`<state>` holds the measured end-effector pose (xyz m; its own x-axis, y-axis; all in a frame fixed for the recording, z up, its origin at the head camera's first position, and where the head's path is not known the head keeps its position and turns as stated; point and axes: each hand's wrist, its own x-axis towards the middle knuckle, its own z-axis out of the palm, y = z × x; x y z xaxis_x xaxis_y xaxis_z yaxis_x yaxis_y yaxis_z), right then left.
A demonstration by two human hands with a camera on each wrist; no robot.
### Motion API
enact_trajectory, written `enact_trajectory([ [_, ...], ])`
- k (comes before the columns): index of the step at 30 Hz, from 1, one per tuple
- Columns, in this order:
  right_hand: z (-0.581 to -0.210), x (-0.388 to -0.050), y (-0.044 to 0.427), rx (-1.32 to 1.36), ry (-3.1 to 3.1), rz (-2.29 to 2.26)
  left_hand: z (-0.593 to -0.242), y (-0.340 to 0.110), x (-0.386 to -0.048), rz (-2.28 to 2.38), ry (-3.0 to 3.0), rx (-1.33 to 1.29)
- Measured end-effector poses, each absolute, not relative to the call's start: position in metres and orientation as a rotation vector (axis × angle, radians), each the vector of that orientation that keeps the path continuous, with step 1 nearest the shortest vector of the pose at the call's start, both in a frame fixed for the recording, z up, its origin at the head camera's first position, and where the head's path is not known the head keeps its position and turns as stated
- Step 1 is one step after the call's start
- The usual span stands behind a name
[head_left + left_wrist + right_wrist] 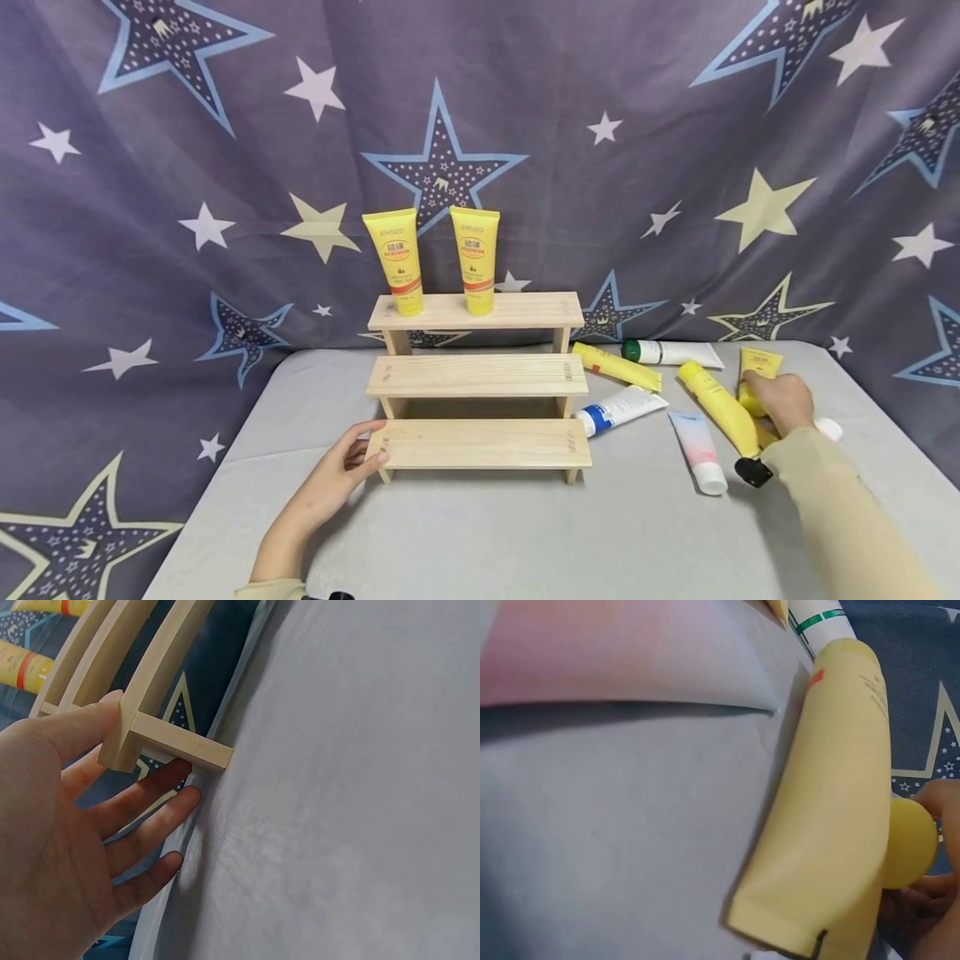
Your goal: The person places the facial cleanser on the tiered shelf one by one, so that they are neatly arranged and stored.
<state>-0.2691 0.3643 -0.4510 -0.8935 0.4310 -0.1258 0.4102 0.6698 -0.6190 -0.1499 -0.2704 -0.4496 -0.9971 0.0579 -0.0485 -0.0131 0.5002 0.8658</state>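
Observation:
A three-step wooden rack (480, 444) stands on the table, with two yellow tubes (396, 262) (476, 260) upright on its top step. My left hand (327, 483) grips the left end of the lowest step; in the left wrist view the thumb of that hand (67, 825) lies on the wood (154, 682), the other fingers spread below. At the right, my right hand (783, 398) holds a yellow tube (761, 363), cap end down. In the right wrist view the fingers (937, 855) are at its yellow cap (911, 844), partly hidden behind another yellow tube (817, 795).
Right of the rack lie a yellow tube (618, 367), a green-capped white tube (671, 353), a blue-and-white tube (621, 410), a pink-and-blue tube (698, 452) and a large yellow tube (720, 408). A white cap (828, 429) shows beside the right wrist. A star-patterned curtain (480, 125) hangs behind.

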Motion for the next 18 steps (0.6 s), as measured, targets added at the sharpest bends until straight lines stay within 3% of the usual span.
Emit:
enact_trajectory([
  [18, -0.4484, -0.2619, 0.363, -0.883, -2.511, 1.418, -0.4491, -0.2695, -0.1495, 1.555, 2.653, 0.042],
])
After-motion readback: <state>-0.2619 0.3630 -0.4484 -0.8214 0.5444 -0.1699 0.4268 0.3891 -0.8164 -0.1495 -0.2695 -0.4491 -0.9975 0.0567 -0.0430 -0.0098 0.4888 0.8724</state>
